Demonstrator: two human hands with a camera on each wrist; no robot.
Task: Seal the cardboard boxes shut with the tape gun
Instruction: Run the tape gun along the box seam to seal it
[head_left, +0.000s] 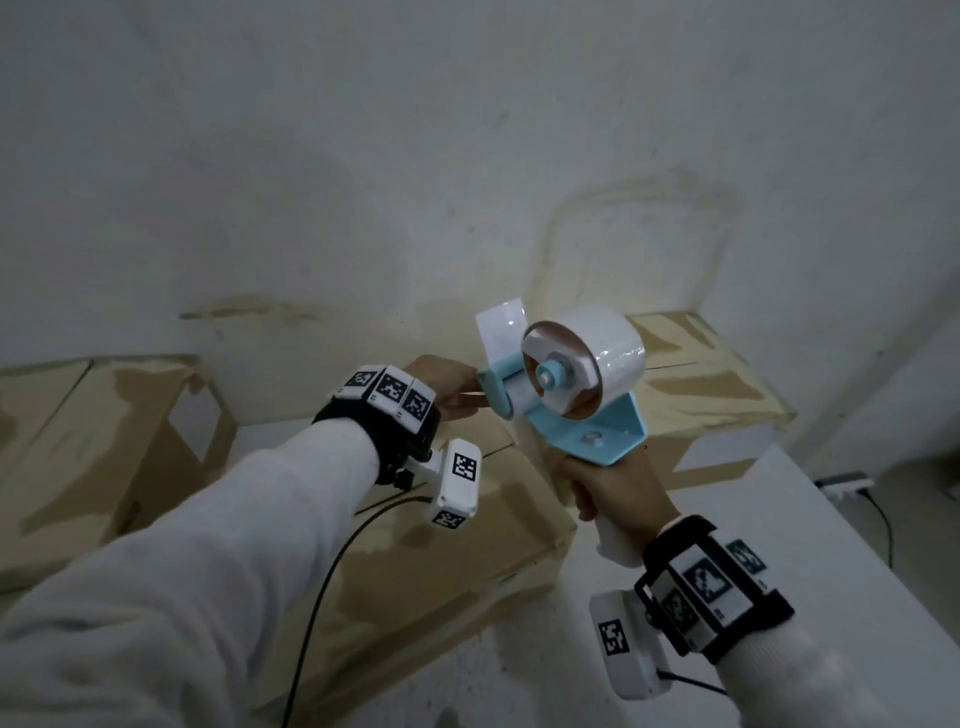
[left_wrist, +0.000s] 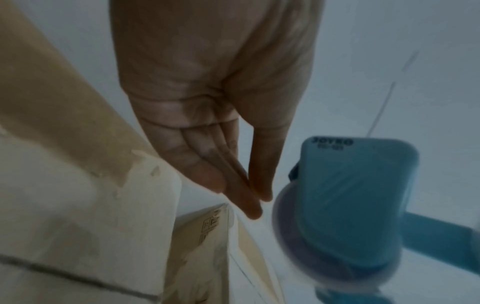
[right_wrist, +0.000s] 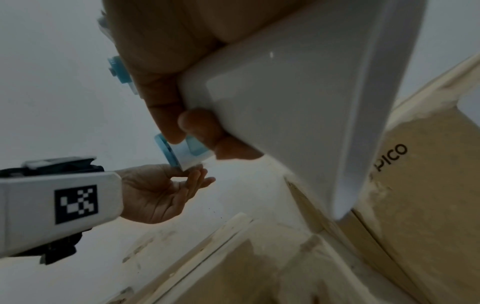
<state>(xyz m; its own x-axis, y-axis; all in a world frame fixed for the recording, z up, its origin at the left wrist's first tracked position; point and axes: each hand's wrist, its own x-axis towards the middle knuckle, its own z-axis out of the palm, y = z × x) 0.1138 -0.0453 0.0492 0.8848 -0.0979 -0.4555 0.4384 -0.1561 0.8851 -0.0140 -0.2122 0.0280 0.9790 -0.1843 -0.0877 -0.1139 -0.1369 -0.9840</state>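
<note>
A light-blue tape gun (head_left: 571, 410) with a white tape roll (head_left: 597, 348) is held in the air over a closed cardboard box (head_left: 457, 566). My right hand (head_left: 608, 493) grips its white handle (right_wrist: 285, 102), fingers curled round it. A loose end of tape (head_left: 501, 322) sticks up from the gun's front. My left hand (head_left: 462, 400) is at that front end, below the tape end. Its fingers (right_wrist: 200, 179) are straight and touch the blue front roller (right_wrist: 179, 154). In the left wrist view the thumb and fingertips (left_wrist: 249, 203) meet beside the gun's body (left_wrist: 350, 205), with nothing visible between them.
A second cardboard box (head_left: 104, 441) stands at the left and a third box (head_left: 711, 384) at the back right, all on a white table (head_left: 779, 519) against a stained wall. A power strip (head_left: 844, 483) lies on the floor at the right. A black cable (head_left: 322, 597) hangs from my left wrist.
</note>
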